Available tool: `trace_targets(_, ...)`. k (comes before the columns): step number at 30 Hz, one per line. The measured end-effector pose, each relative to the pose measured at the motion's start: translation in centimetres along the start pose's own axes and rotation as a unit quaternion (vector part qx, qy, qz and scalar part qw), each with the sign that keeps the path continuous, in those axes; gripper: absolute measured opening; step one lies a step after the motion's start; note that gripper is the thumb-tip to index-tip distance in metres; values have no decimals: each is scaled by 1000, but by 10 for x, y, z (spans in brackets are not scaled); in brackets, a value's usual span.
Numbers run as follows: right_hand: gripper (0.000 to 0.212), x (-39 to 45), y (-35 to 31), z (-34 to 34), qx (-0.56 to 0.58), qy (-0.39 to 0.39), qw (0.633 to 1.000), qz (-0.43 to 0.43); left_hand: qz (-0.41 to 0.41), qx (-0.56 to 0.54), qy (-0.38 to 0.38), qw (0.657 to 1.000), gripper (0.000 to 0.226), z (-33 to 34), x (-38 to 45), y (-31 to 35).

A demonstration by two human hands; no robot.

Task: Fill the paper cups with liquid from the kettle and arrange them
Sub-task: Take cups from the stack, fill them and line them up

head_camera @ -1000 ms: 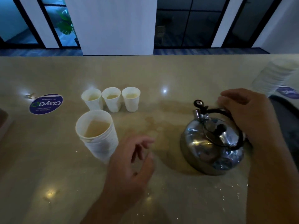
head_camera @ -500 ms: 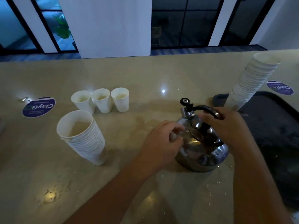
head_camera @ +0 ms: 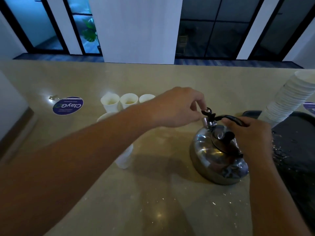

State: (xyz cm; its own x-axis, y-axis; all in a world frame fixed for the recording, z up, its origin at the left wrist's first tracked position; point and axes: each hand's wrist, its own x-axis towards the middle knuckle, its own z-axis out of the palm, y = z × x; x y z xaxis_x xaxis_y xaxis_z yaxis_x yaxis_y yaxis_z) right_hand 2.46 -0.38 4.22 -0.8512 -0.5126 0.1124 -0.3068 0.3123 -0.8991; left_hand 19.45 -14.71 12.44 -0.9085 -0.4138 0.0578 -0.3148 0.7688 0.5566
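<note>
**Both hands on the kettle, three filled cups lined up behind**

Your left forearm crosses low over the beige counter (head_camera: 153, 210) and hides most of the stack of paper cups (head_camera: 125, 159) beneath it; only the stack's base and a sliver of rim show. To the right, the steel kettle (head_camera: 216, 159) stands upright on the counter. Your right hand (head_camera: 250, 133) is curled around its black handle (head_camera: 228, 118) from the near side. Your left hand (head_camera: 179, 108) reaches over to the spout, thumb and fingertips pinching the small black spout lever (head_camera: 207, 111). A dark tray (head_camera: 294, 150), wet with droplets, lies just right of the kettle, and a tall leaning stack of white cups (head_camera: 289, 101) rises at its far edge. Further back, three filled paper cups (head_camera: 128, 101) stand in a row, touching or nearly so, the rightmost partly hidden by your left hand. A round blue ClayGo sticker (head_camera: 68, 105) lies left of them.
</note>
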Motion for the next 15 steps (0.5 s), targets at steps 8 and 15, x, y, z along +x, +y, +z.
trace_targets(8,7,18,-41,27,29,-36,997,-68,-45,19,14,999,27,-58,26,-47)
trace_targets(15,5,40,-75,54,-20,-89,987,-134,-69,2,29,997,41,-69,43,-82)
